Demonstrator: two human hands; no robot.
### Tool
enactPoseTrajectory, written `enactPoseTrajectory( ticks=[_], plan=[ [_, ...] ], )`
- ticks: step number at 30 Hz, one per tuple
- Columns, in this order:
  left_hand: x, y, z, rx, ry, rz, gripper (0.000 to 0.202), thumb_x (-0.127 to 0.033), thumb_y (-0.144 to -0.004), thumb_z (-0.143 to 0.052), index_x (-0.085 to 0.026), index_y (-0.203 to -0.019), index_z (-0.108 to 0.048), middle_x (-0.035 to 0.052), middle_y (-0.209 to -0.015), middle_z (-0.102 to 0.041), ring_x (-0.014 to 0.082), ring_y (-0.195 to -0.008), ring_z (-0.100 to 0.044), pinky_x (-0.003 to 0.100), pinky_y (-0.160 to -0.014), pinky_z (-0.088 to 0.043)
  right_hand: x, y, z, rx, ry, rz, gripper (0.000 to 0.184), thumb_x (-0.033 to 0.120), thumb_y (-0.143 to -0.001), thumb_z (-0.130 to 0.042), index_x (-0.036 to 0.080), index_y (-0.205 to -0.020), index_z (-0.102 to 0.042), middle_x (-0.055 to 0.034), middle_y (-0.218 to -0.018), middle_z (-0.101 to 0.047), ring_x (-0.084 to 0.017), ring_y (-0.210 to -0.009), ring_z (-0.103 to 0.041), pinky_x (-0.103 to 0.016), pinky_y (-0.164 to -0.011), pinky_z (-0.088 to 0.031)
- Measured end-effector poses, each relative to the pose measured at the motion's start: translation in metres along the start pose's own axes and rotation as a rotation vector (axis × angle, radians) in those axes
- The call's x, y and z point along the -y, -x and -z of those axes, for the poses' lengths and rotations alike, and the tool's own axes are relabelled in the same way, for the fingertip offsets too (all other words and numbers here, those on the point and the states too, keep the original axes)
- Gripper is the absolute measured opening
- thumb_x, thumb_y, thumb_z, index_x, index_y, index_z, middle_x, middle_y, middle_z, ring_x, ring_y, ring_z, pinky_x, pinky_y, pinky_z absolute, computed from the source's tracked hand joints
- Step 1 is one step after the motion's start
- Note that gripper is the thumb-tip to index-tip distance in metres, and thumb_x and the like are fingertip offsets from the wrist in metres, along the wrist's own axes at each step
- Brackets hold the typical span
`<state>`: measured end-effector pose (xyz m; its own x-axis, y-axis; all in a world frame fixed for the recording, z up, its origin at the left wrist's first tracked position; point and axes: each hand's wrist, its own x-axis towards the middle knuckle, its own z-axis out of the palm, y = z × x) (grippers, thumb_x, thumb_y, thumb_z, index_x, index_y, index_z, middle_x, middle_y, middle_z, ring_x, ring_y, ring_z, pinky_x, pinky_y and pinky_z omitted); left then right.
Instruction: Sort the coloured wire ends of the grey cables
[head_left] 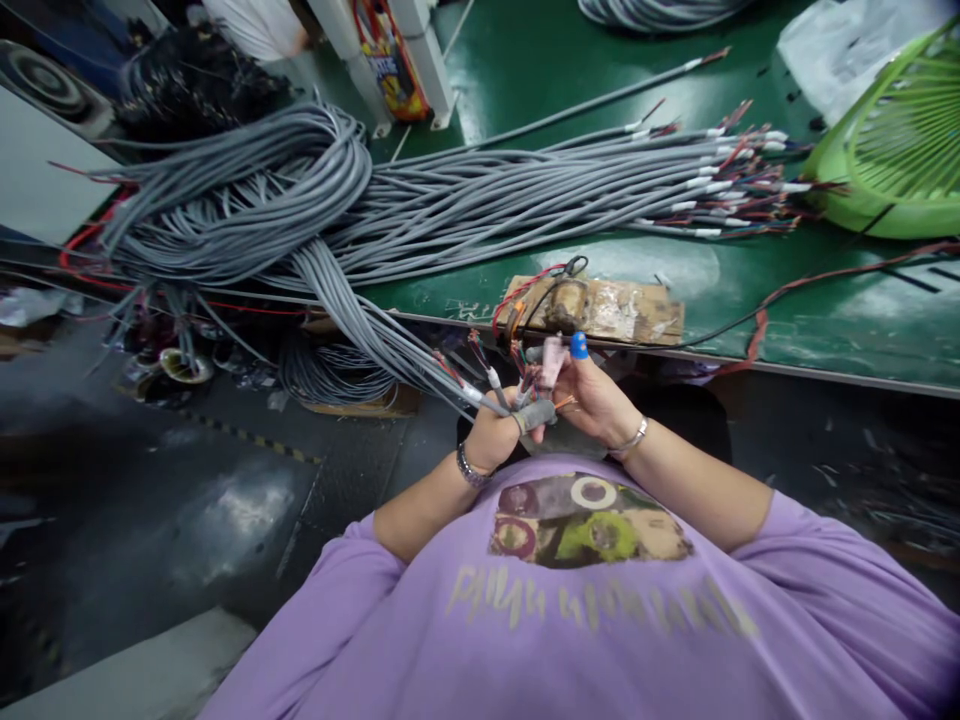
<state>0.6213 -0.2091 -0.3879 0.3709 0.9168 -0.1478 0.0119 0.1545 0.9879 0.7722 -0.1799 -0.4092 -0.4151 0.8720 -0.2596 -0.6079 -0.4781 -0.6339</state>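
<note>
My left hand [501, 425] is closed around the stripped end of a grey cable [480, 392], with a grey finger cot on one finger. My right hand [592, 392] is closed too, pinching the thin coloured wires [525, 380] that fan out of that cable end; it wears a blue and a pink finger cot. Both hands meet just in front of the bench edge, below a worn cardboard-covered fixture [600, 308] with red and black leads. The cable runs up and left into a thick bundle of grey cables [315, 215].
The bundle sprawls across the green bench [825, 310] and hangs over its left edge toward the dark floor. Its stripped ends [735, 180] lie at the right, near a green plastic basket [900, 150]. A red-brown wire [810, 285] crosses the bench.
</note>
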Motion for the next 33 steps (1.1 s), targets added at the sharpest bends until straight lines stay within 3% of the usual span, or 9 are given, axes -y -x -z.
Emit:
enactPoseTrajectory(
  ticks=[6,11,14,20,27,33],
  plan=[
    [-0.005,0.016,-0.001,-0.075,-0.064,-0.064,0.041,-0.046,-0.081,-0.07,-0.015,-0.054,-0.063,0.0027,-0.051,-0.063,0.0114,-0.048,-0.055,0.026,-0.055,-0.046,0.007,0.005,0.0,-0.061,-0.01,-0.028,0.065,0.081,-0.08,-0.046,0.019,-0.088,-0.066,-0.0052,-0.077,-0.068,-0.014,-0.061,-0.058,-0.026,-0.055,-0.048],
    [-0.002,0.017,-0.005,-0.178,-0.098,-0.146,0.04,-0.044,-0.084,-0.068,-0.016,-0.056,-0.064,0.0024,-0.052,-0.064,0.0126,-0.052,-0.058,0.027,-0.059,-0.048,0.006,0.006,-0.004,-0.101,0.039,0.046,0.048,0.067,-0.079,-0.065,0.019,-0.083,-0.066,-0.0026,-0.075,-0.066,-0.012,-0.06,-0.054,-0.024,-0.056,-0.044],
    [-0.003,0.012,-0.009,-0.205,-0.134,-0.178,0.039,-0.041,-0.086,-0.067,-0.017,-0.055,-0.064,0.0023,-0.053,-0.064,0.0128,-0.053,-0.059,0.028,-0.062,-0.049,0.002,0.007,-0.005,-0.146,0.068,0.114,0.047,0.064,-0.074,-0.071,0.018,-0.082,-0.068,-0.0004,-0.068,-0.062,-0.01,-0.057,-0.051,-0.024,-0.056,-0.043],
    [-0.007,0.005,-0.014,-0.223,-0.167,-0.155,0.043,-0.044,-0.087,-0.064,-0.016,-0.054,-0.065,0.003,-0.052,-0.064,0.0126,-0.051,-0.057,0.028,-0.061,-0.048,0.006,0.008,-0.008,-0.19,0.057,0.081,0.048,0.06,-0.063,-0.083,0.017,-0.069,-0.063,0.0019,-0.058,-0.058,-0.01,-0.051,-0.051,-0.023,-0.05,-0.042],
    [-0.001,0.002,-0.012,-0.214,-0.153,-0.142,0.043,-0.042,-0.086,-0.065,-0.016,-0.052,-0.064,0.0027,-0.051,-0.063,0.0117,-0.05,-0.056,0.027,-0.057,-0.046,0.008,0.008,-0.003,-0.142,-0.062,0.04,0.038,0.051,-0.073,-0.079,0.018,-0.091,-0.073,-0.0046,-0.083,-0.075,-0.015,-0.064,-0.062,-0.028,-0.058,-0.049],
    [0.002,0.003,-0.011,-0.185,-0.177,-0.143,0.04,-0.039,-0.086,-0.065,-0.016,-0.053,-0.062,0.002,-0.052,-0.062,0.011,-0.049,-0.054,0.027,-0.057,-0.045,0.003,0.006,-0.004,-0.122,-0.057,0.076,0.037,0.053,-0.076,-0.076,0.019,-0.09,-0.072,-0.0047,-0.084,-0.075,-0.015,-0.065,-0.064,-0.027,-0.056,-0.051]
  ],
)
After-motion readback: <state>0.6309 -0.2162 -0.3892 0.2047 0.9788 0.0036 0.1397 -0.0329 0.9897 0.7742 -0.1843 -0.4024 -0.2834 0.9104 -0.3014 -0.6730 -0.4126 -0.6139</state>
